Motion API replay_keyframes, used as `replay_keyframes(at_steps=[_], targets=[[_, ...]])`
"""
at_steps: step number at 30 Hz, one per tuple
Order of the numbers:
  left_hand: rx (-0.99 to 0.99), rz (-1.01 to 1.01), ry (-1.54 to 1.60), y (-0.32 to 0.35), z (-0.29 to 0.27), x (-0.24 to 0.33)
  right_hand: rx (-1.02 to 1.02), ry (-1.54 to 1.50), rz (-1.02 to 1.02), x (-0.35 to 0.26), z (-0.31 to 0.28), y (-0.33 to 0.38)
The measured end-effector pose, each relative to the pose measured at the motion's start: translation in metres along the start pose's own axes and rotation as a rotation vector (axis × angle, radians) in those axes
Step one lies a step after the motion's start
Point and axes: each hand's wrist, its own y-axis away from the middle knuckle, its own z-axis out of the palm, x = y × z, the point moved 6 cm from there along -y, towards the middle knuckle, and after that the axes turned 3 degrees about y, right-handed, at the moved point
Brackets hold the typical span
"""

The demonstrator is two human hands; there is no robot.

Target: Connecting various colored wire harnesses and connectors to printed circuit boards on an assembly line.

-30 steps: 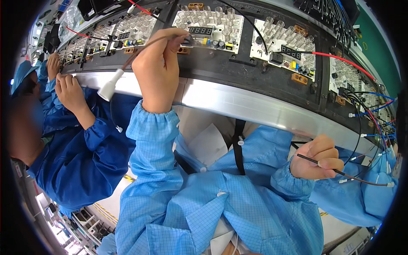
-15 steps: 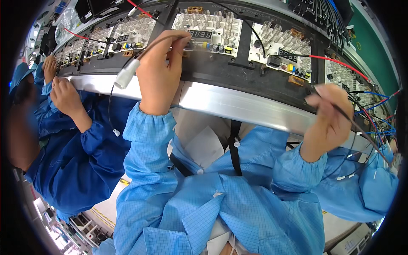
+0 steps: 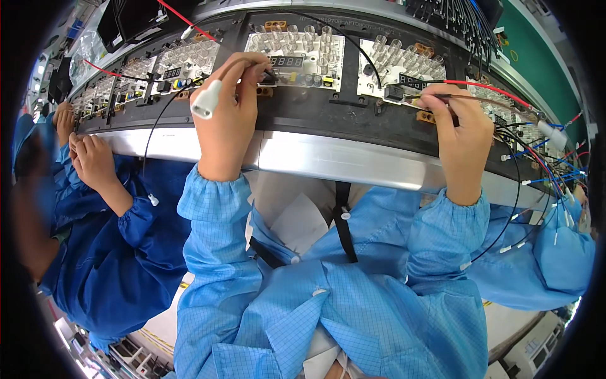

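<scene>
My left hand (image 3: 226, 120) is closed on a brown wire (image 3: 231, 63), fingertips at the lower left corner of a white circuit board (image 3: 334, 66) with a digit display and clear cylindrical parts. A white plug connector (image 3: 206, 100) on that wire hangs over the back of the hand. My right hand (image 3: 464, 126) pinches another brown wire (image 3: 470, 96), whose bare-looking tip points at the lower edge of the board to the right (image 3: 368, 79), beside a black block part (image 3: 394, 93). This wire runs right to a second white connector (image 3: 552, 134). Whether either wire tip touches its board cannot be made out.
The boards sit in a black carrier (image 3: 303, 120) behind a shiny metal rail (image 3: 315, 155). Red and black wires (image 3: 499, 92) cross them. A loose wire bundle (image 3: 536, 158) lies at right; black cables (image 3: 451, 22) hang behind. A co-worker's hand (image 3: 95, 161) is at left, another person's sleeve (image 3: 562, 246) at right.
My right hand has moved left and forward, bringing its wire to the right-hand board. My left hand stays near its board's corner, its connector swung closer to the wrist.
</scene>
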Motion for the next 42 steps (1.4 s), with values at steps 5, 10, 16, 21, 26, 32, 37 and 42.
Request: replay_keyframes(at_steps=[5, 10, 16, 21, 26, 32, 37, 42], targets=[[-0.043, -0.051, 0.055, 0.002, -0.002, 0.002, -0.064, -0.069, 0.087, 0.004, 0.008, 0.000], [-0.021, 0.053, 0.044, 0.003, -0.001, 0.005, -0.031, -0.070, 0.084, -0.001, 0.005, 0.003], [-0.003, 0.026, 0.093, 0.006, -0.007, -0.004, -0.015, 0.017, 0.002, -0.013, 0.009, 0.003], [-0.018, 0.006, 0.095, 0.008, -0.012, -0.001, 0.031, 0.137, -0.060, -0.027, 0.008, 0.005], [-0.041, 0.076, 0.069, 0.013, -0.024, 0.020, 0.033, 0.225, -0.054, -0.039, 0.004, 0.015], [-0.144, 0.165, -0.059, 0.025, -0.030, 0.042, 0.079, 0.212, -0.118, -0.060, -0.011, 0.039], [-0.120, 0.252, -0.091, 0.028, -0.030, 0.042, 0.280, 0.141, -0.106, -0.083, -0.039, 0.075], [-0.124, 0.134, -0.025, 0.031, -0.041, 0.025, 0.198, 0.006, -0.294, -0.098, -0.034, 0.156]])
